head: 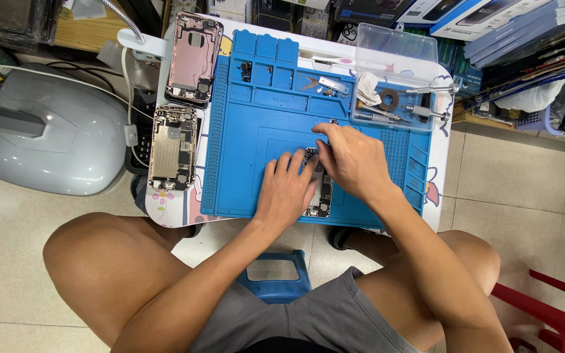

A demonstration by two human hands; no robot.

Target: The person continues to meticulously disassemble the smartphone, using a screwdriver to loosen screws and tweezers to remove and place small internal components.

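- Both hands are working on an opened phone [320,196] that's lying near the front edge of the blue repair mat [256,131].
- Left hand [287,189] is pressing it flat, fingers spread.
- Right hand [354,160] is covering its upper end; honestly can't tell what those fingers are pinching.
- Two more gutted phone shells, pink [194,59] and silver [172,147], are sitting at the counter's left side.

I see an opened phone chassis [320,196] lying flat, lengthwise, near the front edge of the blue work mat [256,131]. Its silvery inner frame and small components face up. My hands cover most of it; only the lower end and a middle strip show.
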